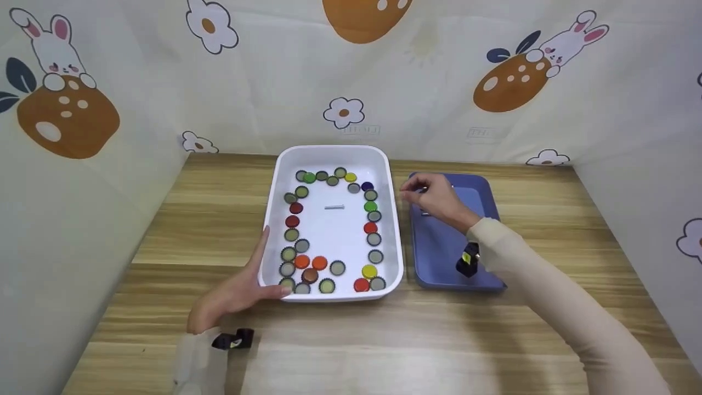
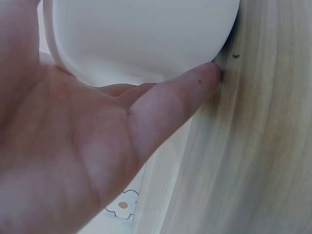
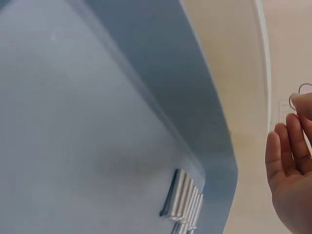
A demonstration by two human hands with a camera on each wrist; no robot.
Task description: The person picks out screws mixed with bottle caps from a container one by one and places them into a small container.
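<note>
My right hand (image 1: 439, 200) is raised over the left far side of the blue tray (image 1: 455, 277). Its thumb and index finger pinch a thin wire ring (image 3: 304, 85), partly cut off by the edge of the right wrist view. My left hand (image 1: 241, 285) rests against the near left corner of the white tub (image 1: 399, 269), thumb along the front and fingers along the left side. Inside the tub, bottle caps (image 1: 292, 221) line the walls, and a single metal screw (image 1: 334, 207) lies in the middle of the floor.
Several metal screws (image 3: 183, 195) lie side by side at one end of the blue tray, mostly behind my right hand in the head view. Both containers stand on a wood-grain table (image 1: 439, 340). A printed curtain (image 1: 274, 82) hangs behind and at the sides.
</note>
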